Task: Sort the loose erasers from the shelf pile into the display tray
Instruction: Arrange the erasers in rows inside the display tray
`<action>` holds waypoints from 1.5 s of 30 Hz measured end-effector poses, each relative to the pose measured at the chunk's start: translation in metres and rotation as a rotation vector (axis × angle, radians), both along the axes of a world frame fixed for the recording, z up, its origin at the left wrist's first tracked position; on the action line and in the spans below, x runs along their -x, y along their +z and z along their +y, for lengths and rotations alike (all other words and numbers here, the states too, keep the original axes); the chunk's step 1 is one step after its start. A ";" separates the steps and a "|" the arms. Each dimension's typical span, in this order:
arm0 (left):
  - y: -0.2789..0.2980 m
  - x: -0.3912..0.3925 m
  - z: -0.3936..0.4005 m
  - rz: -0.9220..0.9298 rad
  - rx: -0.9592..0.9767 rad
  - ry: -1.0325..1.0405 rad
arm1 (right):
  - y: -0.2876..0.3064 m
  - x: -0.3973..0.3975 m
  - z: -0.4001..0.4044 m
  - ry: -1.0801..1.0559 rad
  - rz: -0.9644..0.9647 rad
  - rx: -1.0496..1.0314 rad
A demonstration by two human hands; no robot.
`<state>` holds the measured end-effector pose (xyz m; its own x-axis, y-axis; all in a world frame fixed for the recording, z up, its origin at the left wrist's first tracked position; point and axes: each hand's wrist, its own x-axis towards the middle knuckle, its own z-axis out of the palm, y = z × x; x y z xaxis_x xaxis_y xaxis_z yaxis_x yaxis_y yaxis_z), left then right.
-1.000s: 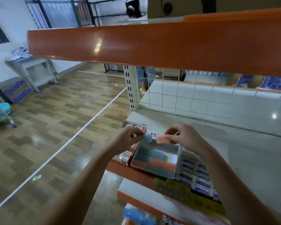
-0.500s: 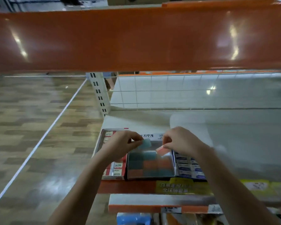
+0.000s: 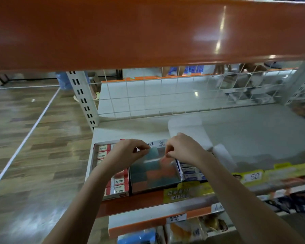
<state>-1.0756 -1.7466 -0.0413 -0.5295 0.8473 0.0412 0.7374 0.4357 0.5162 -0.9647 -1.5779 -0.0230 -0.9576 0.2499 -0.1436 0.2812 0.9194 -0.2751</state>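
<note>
The display tray (image 3: pixel 177 170) stands at the front of the white shelf and holds several teal and orange erasers lying flat. My left hand (image 3: pixel 126 154) pinches a teal eraser (image 3: pixel 152 152) over the tray's back left part. My right hand (image 3: pixel 181 148) pinches an orange eraser (image 3: pixel 163 159) low over the tray's back right part, the eraser mostly hidden under my fingers. Both hands hover close together above the tray's rear edge.
A box of red-and-white erasers (image 3: pixel 119 184) sits left of the tray, a box of blue-and-white erasers (image 3: pixel 192 173) right of it. An orange shelf edge (image 3: pixel 148 32) hangs overhead. White wire grid (image 3: pixel 165 97) backs the shelf. White blocks (image 3: pixel 222 154) lie at the right.
The camera has tilted down and closer to the shelf. Both hands have lowered their erasers toward the tray's back edge; the orange eraser now sits lower, near the tray contents.
</note>
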 end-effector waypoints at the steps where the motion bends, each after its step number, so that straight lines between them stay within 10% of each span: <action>1: 0.000 0.000 0.000 -0.001 0.002 0.002 | -0.001 0.000 -0.001 -0.001 0.006 -0.013; 18: -0.006 0.003 -0.001 0.005 0.025 -0.042 | -0.027 0.009 -0.007 0.162 0.019 -0.369; 45: -0.022 -0.031 0.037 0.287 0.183 0.069 | -0.029 -0.035 -0.003 -0.291 -0.022 0.129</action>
<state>-1.0444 -1.7101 -0.0633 -0.5747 0.8170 0.0474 0.8068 0.5558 0.2006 -0.9297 -1.5813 -0.0517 -0.8449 0.4910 -0.2121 0.5344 0.7576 -0.3747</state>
